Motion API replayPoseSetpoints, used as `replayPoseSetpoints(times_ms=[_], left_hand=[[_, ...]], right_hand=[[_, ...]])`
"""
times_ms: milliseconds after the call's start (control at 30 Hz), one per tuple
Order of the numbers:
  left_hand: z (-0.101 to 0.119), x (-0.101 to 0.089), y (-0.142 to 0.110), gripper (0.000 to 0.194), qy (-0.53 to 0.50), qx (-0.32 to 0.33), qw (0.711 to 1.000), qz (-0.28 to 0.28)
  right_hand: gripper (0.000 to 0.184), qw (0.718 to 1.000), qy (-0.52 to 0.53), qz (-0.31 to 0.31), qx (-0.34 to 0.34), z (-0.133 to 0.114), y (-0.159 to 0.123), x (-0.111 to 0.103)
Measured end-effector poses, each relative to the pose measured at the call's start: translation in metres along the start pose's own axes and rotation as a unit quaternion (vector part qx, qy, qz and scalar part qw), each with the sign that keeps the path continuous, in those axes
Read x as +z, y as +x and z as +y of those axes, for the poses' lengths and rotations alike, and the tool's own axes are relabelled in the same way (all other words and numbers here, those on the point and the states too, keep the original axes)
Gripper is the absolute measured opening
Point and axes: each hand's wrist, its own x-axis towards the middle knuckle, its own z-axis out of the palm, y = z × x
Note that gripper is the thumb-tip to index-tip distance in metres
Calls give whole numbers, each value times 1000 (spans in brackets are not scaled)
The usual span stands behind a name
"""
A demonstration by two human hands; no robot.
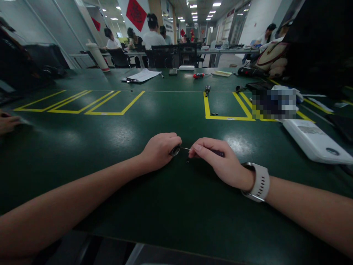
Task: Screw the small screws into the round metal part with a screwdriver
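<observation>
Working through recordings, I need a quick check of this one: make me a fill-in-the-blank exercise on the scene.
1. The ____ hand holds a round metal part.
2. The right hand, holding a slim tool, has a ____ on its wrist.
3. The tape on the table is ____.
Missing words: left; watch; yellow

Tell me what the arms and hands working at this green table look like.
They are a person's own. The left hand and right hand wear no gloves, and no sleeves or cables show on either forearm. The left wrist carries nothing visible. The right wrist wears a pale watch band with a row of dark holes and silvery metal at its edges.
</observation>
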Motion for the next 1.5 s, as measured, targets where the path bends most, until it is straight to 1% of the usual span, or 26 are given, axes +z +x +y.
replayPoseSetpoints(times_ms=[100,200,267,300,367,400,467,533,567,633,700,800,900,1067,1333,1500], left_hand=[[0,0,0,11,16,9,1000,3],[-1,0,0,11,-5,6,1000,5],[-2,0,0,11,-25,5,1000,7],[-3,0,1,11,-34,5,999,7],[-3,0,1,10,-40,3,999,8],[-3,0,1,10,-35,1,999,6],[-2,0,1,9,-10,-1,1000,-1],[0,-1,1,9,16,2,1000,-7],[0,-1,1,9,24,4,1000,-9],[2,-2,1,10,35,8,999,-12],[3,-3,1,11,43,12,999,-17],[3,-5,2,11,48,16,998,-23],[0,-5,3,11,36,25,999,-23],[-4,-3,4,12,-3,37,999,-24],[-4,-4,3,7,-6,2,1000,-21],[-6,-1,1,6,-19,-21,1000,-10]], right_hand=[[24,992,115,-1,47,7,4,-2],[23,967,232,8,107,15,9,-3],[22,953,271,9,132,17,11,-3],[22,952,277,11,134,17,10,-3],[23,963,245,18,109,14,8,-2],[23,975,205,22,86,12,7,-1],[23,995,91,19,36,5,2,0],[23,1000,2,14,7,-1,-1,1],[22,1000,-15,11,4,-3,-1,1],[23,1000,1,3,15,-2,0,0],[24,997,66,-2,36,3,3,-1],[23,983,172,-1,71,11,8,-4],[23,970,217,5,109,14,10,-5],[22,964,237,5,123,13,10,-4],[22,968,227,25,108,14,7,-5],[27,968,216,73,104,15,7,-5]])
